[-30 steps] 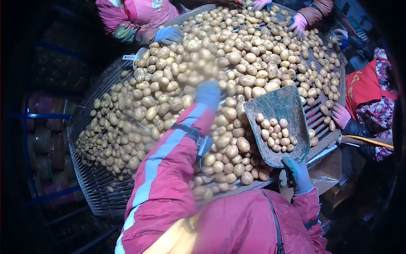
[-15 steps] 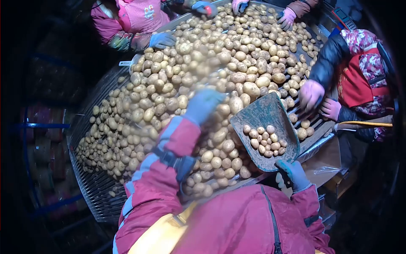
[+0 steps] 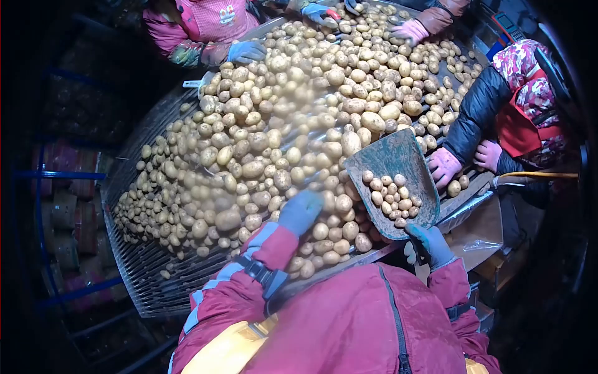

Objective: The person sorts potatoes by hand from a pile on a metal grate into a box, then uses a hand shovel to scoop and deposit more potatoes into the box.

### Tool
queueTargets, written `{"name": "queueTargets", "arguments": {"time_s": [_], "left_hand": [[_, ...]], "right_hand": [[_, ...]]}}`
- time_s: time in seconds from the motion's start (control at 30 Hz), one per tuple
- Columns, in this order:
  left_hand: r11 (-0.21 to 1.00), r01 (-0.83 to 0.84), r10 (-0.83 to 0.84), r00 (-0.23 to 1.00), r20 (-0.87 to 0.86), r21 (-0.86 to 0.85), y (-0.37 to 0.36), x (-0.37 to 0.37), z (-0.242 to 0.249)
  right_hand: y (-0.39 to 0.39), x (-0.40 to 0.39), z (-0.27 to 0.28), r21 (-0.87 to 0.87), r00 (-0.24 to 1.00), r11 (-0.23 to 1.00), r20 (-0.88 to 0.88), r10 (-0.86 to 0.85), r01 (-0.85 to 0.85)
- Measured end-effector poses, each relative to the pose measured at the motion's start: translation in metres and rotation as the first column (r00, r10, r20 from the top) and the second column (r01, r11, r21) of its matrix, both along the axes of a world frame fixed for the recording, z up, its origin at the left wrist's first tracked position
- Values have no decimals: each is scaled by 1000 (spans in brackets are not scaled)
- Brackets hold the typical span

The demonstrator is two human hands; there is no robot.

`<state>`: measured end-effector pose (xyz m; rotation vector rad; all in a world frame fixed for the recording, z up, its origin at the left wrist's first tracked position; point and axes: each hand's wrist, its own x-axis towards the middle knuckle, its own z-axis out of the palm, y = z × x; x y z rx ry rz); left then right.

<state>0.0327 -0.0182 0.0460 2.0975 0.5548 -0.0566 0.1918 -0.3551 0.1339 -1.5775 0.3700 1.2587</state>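
My right hand (image 3: 432, 245), in a blue-grey glove, is closed round the near end of a worn green scoop (image 3: 408, 159). Several small potatoes (image 3: 391, 198) lie together in the scoop, whose pan rests over the near right part of the heap. My left hand (image 3: 301, 212), gloved in the same colour, is low among the potatoes (image 3: 252, 169) left of the scoop. Its back faces up and the fingers point down and away, so whether they grip a potato is hidden. The potatoes cover most of a slatted metal table (image 3: 146, 274).
Across the table are co-workers' gloved hands: a blue glove (image 3: 246, 52), a blue glove by something red (image 3: 321, 15) and a pink glove (image 3: 411, 31). At right, another person's pink glove (image 3: 443, 167) is beside the scoop. A cardboard box (image 3: 476, 227) stands below the right edge.
My left hand has drawn back toward me over the potatoes. The scoop has shifted slightly up and right in view. The co-worker's pink glove at right has come closer to it.
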Motion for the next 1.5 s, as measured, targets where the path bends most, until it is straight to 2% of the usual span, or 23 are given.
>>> {"name": "queueTargets", "arguments": {"time_s": [0.1,0.13,0.23,0.37,0.4,0.47,0.57,0.6,0.63,0.67,0.7,0.73,0.8,0.87,0.97,1.0,1.07,1.17,1.2,1.3,1.43,1.5], "left_hand": [[993,108,-102,989,-103,54,4,-12,15],[993,24,-51,970,-237,-117,9,-5,26],[965,21,-34,998,46,263,13,1,25],[779,151,-212,977,29,609,20,28,7],[739,207,-249,968,-26,641,22,35,4],[645,320,-316,938,-139,694,23,46,-3],[645,358,-341,925,-166,675,27,56,5],[749,290,-214,957,-196,596,29,56,10],[900,212,-118,960,-255,381,32,59,26],[984,91,-36,942,-335,150,38,64,45],[995,-63,23,904,-427,-78,44,67,55],[973,-96,37,963,-267,-210,45,67,54],[931,6,-42,995,-91,-365,32,63,50],[909,50,-32,998,51,-414,12,66,81],[984,-36,40,999,19,-175,25,51,57],[997,61,-64,996,-64,-43,30,43,49],[940,285,-231,936,-266,186,31,22,36],[845,338,-251,935,-251,415,11,2,4],[834,271,-238,963,-129,482,11,-8,-15],[822,264,-234,964,-122,504,7,-3,-8],[810,338,-188,924,-334,480,-3,4,16],[806,352,-188,915,-357,477,-3,7,16]], "right_hand": [[-2,2,-5,-9,1000,1000,-10,15,-15],[-2,2,-6,-20,1000,1000,-22,19,-20],[-5,0,-14,17,999,999,5,33,-33],[-5,-1,-13,8,998,998,18,65,-65],[-5,-3,-15,3,996,998,66,56,-57],[-1,-2,-9,-25,997,997,29,69,-68],[-4,-1,-9,15,996,996,32,85,-86],[-5,-1,-9,24,995,996,38,91,-91],[-6,-1,-9,32,995,995,41,95,-97],[-6,-2,-10,44,994,995,56,92,-94],[-6,-3,-10,57,993,994,73,90,-94],[-5,-3,-11,69,992,993,90,88,-94],[-3,-1,-11,52,994,993,45,102,-104],[-2,1,-12,75,996,993,19,86,-87],[-3,4,-15,143,1000,989,8,27,-27],[-4,4,-16,149,1000,989,9,22,-23],[-6,1,-17,146,999,989,15,29,-31],[-6,2,-18,118,997,990,29,73,-76],[-6,3,-19,105,996,991,27,86,-89],[-1,5,-11,66,994,991,18,111,-112],[-3,5,-16,37,994,993,19,110,-111],[-2,5,-17,38,994,993,27,110,-111]]}}
